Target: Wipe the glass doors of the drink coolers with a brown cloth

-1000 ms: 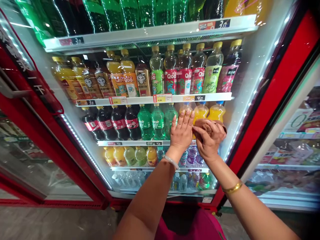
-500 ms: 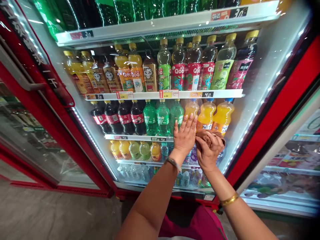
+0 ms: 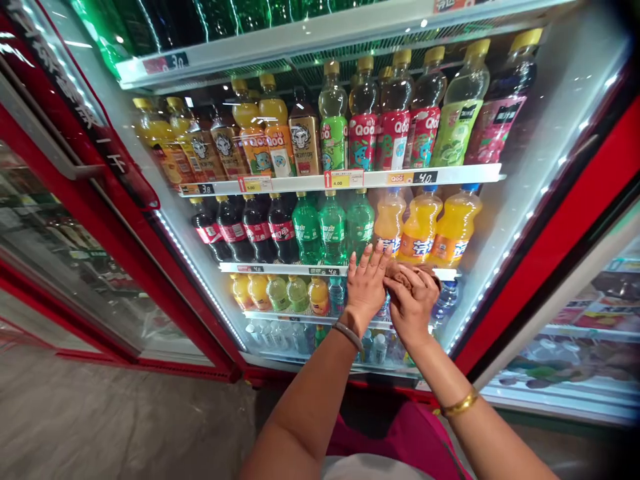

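Bright white light from LED strips (image 3: 201, 280), dim floor (image 3: 125, 413), blur and distortion at edges.

Right grip (image 3: 413, 300): one brown cloth (image 3: 399, 271). Beyond, front row: three Fanta bottles (image 3: 421, 227); leftward, three Sprite bottles (image 3: 333, 230), four Coca-Cola bottles (image 3: 256, 230).

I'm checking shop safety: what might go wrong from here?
The bunched brown cloth could slip from the right hand. The grey bracelet or gold bangle might scrape a nearby surface. The left hand, fingers up, hides part of the shelves, so something there could go unnoticed.
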Demonstrator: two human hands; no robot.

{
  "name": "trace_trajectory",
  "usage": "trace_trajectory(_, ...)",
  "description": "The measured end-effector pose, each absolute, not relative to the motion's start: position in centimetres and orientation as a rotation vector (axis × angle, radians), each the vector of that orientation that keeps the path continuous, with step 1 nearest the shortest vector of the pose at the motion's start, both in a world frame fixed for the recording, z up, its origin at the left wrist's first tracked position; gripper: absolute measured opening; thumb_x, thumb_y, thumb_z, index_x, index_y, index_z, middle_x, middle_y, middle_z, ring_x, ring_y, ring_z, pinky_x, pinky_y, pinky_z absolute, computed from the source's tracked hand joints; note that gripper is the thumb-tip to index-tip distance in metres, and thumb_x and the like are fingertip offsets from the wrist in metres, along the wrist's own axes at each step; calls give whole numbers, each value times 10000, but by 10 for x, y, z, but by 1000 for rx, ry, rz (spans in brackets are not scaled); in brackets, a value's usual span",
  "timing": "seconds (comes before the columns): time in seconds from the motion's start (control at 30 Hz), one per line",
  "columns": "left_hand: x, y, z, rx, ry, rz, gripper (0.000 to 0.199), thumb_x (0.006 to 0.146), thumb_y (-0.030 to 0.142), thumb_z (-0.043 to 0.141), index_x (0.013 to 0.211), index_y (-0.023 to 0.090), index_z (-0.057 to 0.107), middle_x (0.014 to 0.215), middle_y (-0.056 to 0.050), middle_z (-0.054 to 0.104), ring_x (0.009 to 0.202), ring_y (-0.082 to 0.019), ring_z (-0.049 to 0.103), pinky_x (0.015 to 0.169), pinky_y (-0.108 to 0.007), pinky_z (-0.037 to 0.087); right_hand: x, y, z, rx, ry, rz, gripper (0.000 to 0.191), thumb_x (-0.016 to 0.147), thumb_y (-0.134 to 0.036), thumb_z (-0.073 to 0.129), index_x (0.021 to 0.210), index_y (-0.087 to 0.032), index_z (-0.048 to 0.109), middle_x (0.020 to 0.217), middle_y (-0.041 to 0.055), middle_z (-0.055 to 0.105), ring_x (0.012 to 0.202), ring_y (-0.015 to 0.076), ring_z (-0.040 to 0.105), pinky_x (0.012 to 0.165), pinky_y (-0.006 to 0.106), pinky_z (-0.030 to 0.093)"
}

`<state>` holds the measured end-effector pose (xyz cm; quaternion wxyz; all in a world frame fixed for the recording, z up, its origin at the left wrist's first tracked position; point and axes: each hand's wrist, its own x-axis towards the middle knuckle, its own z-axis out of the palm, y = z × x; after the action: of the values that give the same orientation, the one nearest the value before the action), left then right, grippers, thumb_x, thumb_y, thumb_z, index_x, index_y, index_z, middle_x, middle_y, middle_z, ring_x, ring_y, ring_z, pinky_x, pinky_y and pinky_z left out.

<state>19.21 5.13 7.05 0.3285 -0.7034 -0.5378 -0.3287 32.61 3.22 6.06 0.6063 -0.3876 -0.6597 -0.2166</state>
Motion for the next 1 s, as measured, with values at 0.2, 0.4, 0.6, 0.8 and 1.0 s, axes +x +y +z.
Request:
trace_trajectory(0.2,186,37,78,-1902,-1414,-855,635,1023,230,452,1637,253,291,1687,-24,341,1598,-217,240,1322,-480,220,343,47,103,-839,-1523,-505,224,889,-208,672,1010,-379,753,1336,-17,645,1315,268,497,1098,525,366)
trace_trajectory(0.4,193,5,80,-2154,-1389,-1090,835,980,223,483,1672,163,20,1736,-128,167,1619,-263,95,1324,-542,190,329,32,86,-916,-1390,-300,207,952,-307,610,1103,-332,748,1438,54,544,1429,305,419,1196,613,297)
trace_trajectory(0.6,190,-14,69,-2363,-1323,-1444,746,1077,347,319,1659,175,-116,1755,-156,37,1619,-234,94,1300,-407,283,283,-14,90,-774,-1386,510,472,1062,-486,298,1368,-323,618,1604,35,436,1527,245,353,1281,576,258)
trace_trajectory(0.8,173,3,103,-2198,-1289,-1503,734,1017,510,515,1654,317,204,1767,-77,109,1628,-304,93,1319,-559,148,275,-32,111,-488,-1208,1237,570,1024,-659,270,1520,-427,426,1688,-63,329,1530,201,387,1233,486,408)
trace_trajectory(1.0,158,13,98,-2030,-1297,-1172,739,888,293,756,1553,334,438,1721,-96,280,1618,-313,164,1303,-609,179,321,-12,124,-828,-1495,776,385,979,-561,542,1248,-343,711,1419,28,657,1283,259,623,1086,509,528)
